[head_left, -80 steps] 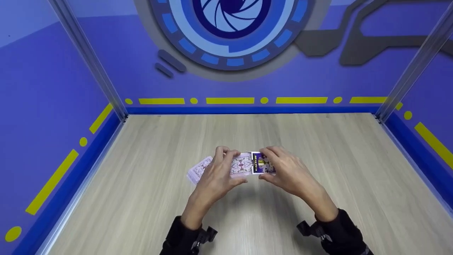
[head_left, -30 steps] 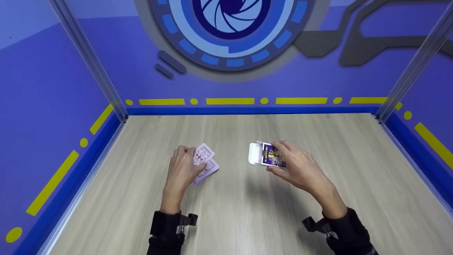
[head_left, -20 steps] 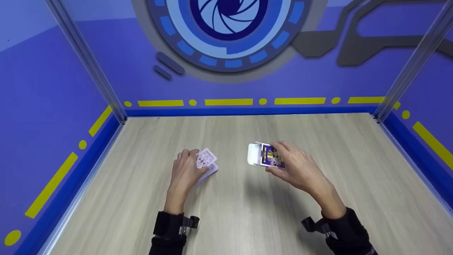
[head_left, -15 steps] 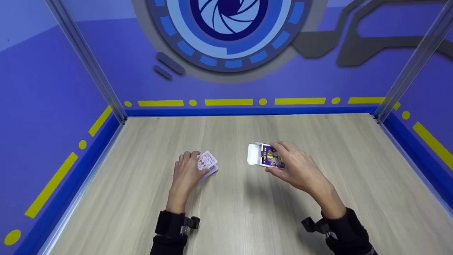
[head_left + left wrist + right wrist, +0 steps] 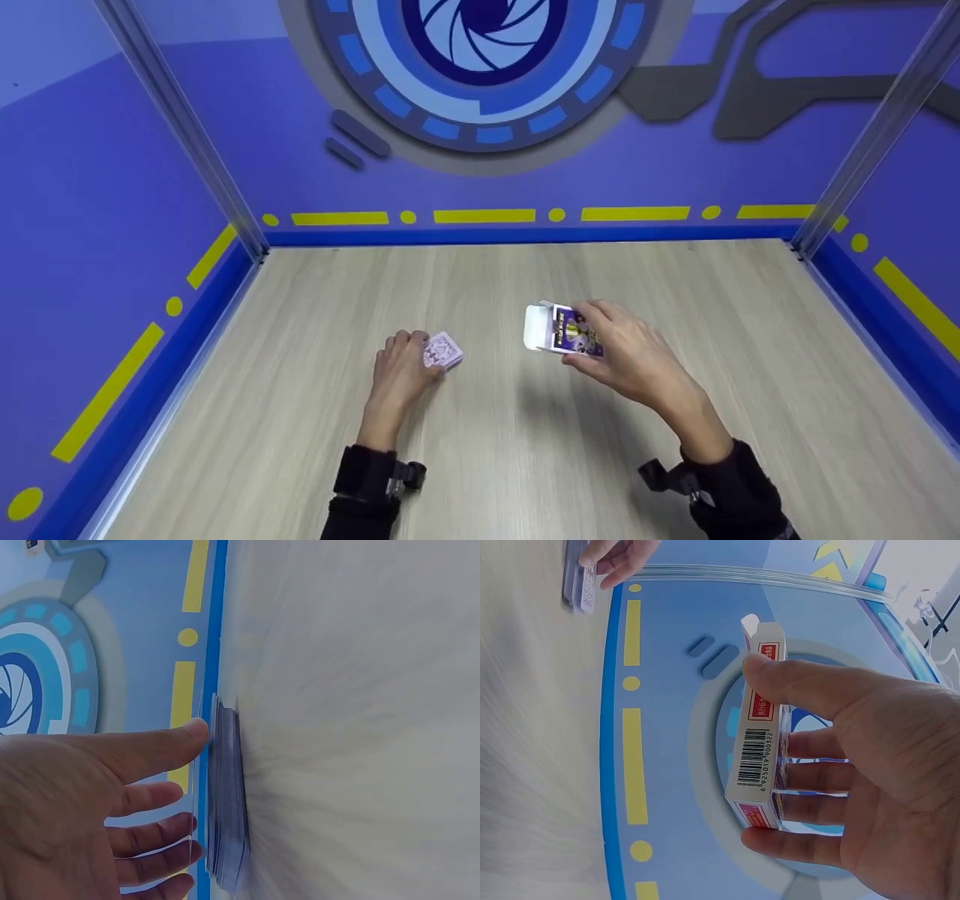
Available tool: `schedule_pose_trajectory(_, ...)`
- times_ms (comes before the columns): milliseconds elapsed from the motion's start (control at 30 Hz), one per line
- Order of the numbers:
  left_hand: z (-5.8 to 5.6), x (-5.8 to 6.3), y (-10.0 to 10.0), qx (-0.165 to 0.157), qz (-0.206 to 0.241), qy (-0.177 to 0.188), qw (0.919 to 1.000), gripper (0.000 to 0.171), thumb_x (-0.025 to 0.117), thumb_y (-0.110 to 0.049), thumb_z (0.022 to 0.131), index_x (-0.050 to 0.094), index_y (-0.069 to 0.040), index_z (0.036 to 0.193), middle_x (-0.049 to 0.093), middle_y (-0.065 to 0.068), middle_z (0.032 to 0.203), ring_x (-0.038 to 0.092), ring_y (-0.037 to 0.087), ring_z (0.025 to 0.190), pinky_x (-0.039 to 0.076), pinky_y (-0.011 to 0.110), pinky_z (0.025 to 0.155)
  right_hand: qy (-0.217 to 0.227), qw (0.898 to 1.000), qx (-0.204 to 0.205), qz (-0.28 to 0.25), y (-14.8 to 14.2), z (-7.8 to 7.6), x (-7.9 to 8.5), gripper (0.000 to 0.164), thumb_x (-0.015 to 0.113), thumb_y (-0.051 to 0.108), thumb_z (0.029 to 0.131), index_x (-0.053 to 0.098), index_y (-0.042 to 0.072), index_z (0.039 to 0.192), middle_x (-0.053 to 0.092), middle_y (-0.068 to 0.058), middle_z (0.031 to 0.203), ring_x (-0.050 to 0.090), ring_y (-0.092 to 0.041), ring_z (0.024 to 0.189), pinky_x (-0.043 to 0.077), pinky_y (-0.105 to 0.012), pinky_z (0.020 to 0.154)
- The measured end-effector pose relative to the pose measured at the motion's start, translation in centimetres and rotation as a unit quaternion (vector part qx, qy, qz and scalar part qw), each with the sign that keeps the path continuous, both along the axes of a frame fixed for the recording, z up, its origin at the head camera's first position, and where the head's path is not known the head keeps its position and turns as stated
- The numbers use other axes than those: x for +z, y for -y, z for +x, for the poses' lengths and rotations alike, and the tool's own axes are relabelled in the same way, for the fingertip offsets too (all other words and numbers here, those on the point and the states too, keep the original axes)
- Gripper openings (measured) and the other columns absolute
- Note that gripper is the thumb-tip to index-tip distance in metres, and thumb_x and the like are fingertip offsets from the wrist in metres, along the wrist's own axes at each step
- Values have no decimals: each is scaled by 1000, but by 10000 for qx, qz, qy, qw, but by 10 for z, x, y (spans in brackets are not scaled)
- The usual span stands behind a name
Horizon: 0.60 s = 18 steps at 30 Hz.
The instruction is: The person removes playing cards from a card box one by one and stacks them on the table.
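Note:
At centre left, my left hand [image 5: 399,369] pinches a pink-and-white patterned playing card [image 5: 442,349] by its edges, thumb on the near side. The card lies close over a stack of cards on the table. From the left wrist view the stack [image 5: 229,802] shows edge-on, with the held card as a thin line before it and the thumb tip against that line. My right hand [image 5: 641,360] holds up a purple-and-white card box [image 5: 571,330], its white end flap open towards the left. The right wrist view shows the box's barcode side [image 5: 754,757] between thumb and fingers.
The wood-grain table [image 5: 510,450] is enclosed by blue printed panels [image 5: 487,191] at the back and both sides. Metal posts [image 5: 187,127] stand at the rear corners. Black straps with small cameras [image 5: 409,474] sit on both wrists.
My left hand has drawn away leftward from the box with the card and lowered it over the stack, lining it up. The right hand moved slightly right, then stayed still with the box.

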<state>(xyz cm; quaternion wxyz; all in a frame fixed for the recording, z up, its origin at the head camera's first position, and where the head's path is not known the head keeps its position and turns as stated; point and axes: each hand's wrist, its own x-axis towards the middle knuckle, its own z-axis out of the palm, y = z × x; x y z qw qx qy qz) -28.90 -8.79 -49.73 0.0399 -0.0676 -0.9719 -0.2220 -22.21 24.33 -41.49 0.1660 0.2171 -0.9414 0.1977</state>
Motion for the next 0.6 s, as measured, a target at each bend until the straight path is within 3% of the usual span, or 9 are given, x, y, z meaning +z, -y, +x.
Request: schedule_pose_trajectory(600,0,-6,1,5,193,111,9998,59,88,-24,83,64,2,130,61,21,120,59,37,108,45,53,92,-24,10000,47,-6,0,-1,-1,67,90,31,82,60,4,136,65,-15,127,64,-28,101,55,-45,79)
